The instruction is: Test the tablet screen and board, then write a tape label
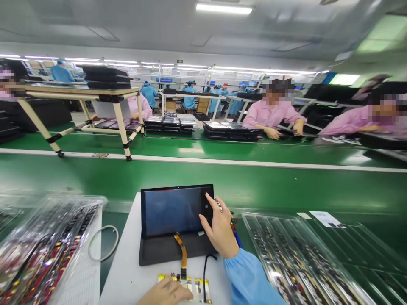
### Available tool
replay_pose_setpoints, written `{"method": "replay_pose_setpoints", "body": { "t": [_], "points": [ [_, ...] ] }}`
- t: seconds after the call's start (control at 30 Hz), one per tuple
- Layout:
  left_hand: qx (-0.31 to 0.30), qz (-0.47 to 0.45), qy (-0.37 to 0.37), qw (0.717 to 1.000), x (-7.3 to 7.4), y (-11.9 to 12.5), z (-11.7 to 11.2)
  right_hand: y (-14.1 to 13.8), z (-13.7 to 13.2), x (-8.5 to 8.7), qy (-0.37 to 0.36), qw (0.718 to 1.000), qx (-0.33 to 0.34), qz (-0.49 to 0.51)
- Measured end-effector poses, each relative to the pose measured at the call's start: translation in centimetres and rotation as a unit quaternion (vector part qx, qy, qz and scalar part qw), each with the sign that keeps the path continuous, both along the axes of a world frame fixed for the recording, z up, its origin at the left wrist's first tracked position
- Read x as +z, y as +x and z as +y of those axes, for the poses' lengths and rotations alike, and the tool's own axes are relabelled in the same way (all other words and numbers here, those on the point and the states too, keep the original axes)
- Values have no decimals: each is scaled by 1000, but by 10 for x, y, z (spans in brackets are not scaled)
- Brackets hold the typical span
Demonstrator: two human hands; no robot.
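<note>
One tablet (174, 211), long axis crosswise, screen up, right hand (219, 228) on it

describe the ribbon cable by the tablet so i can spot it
On the green bench, a white sheet holds a dark tablet. Below its screen, an amber flex cable curves to a circuit board under the left hand. Beside it runs a thinner black cable.

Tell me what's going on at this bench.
A person's right hand touches the dark screen of a tablet lying on a white bench. The left hand rests on a yellow-edged circuit board, with an amber ribbon cable running up toward the tablet. Clear plastic trays of boards lie alongside. Across a green conveyor, a co-worker in a pink smock handles something on the far side.
</note>
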State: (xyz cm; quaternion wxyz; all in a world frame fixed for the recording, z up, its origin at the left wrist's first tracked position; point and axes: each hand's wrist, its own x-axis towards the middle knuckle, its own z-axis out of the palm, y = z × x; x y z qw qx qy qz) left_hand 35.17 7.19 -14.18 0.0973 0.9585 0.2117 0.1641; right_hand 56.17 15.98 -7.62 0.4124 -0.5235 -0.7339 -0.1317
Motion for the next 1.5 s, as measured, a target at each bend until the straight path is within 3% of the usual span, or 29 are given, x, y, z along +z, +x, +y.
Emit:
{"method": "replay_pose_setpoints", "body": {
  "t": [0.13, 0.27, 0.37, 0.5, 0.63, 0.83, 1.03, 1.33, 1.5],
  "points": [
    [26, -32, -41, 998, 0, -1, -2, 4, -9, 0, -2, 1000, 21, 19],
    [4, -27, -74, 997, 4, -5, 1, 10, -27, -20, 17, 998, 39, 49],
    [3, -48, -85, 995, 12, -7, 0, 8, -34, -30, 29, 998, 60, 9],
    [34, -65, -127, 989, 20, -9, -5, 0, -35, -19, 38, 993, 79, -75],
    [47, -47, -153, 986, 17, -7, -8, -4, -30, -15, 29, 991, 81, -105],
    [47, -81, -132, 987, 15, -3, -7, 1, -28, -28, 13, 989, 77, -122],
    [40, -111, -102, 988, 23, -1, -7, 2, -31, -22, 33, 991, 71, -106],
    [42, -125, -53, 990, 31, 0, -3, 4, -32, -27, 25, 993, 76, -86],
    [106, -183, -10, 977, 28, 9, -5, 4, -33, -20, 45, 991, 102, -72]
  ]
}}
